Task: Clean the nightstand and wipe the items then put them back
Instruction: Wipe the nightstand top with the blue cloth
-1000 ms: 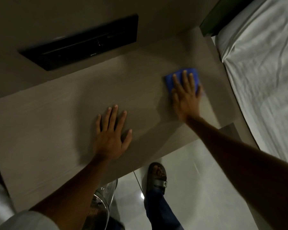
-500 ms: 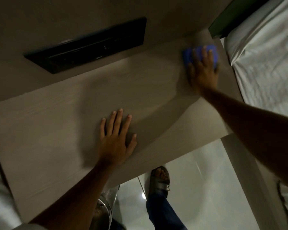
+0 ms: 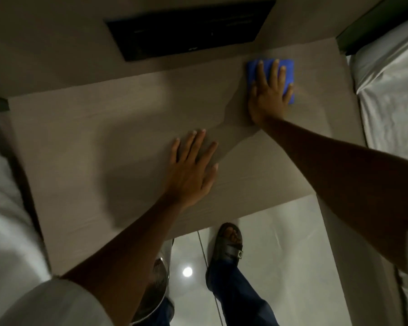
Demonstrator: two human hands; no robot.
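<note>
The nightstand top (image 3: 104,142) is a pale wood-grain surface with no items on it. My right hand (image 3: 269,92) lies flat on a folded blue cloth (image 3: 289,69) near the far right corner and presses it onto the wood. Most of the cloth is hidden under the fingers. My left hand (image 3: 191,168) rests palm down with fingers spread near the middle of the front edge. It holds nothing.
A black panel (image 3: 189,27) is set in the wall behind the nightstand. White bedding (image 3: 391,95) lies to the right and more white fabric (image 3: 3,208) to the left. A shiny metal bin (image 3: 156,288) and my sandalled foot (image 3: 229,243) are on the tiled floor below.
My right hand slid the blue cloth from mid-right toward the far right corner, then a little back from the wall. The left hand stayed flat in place.
</note>
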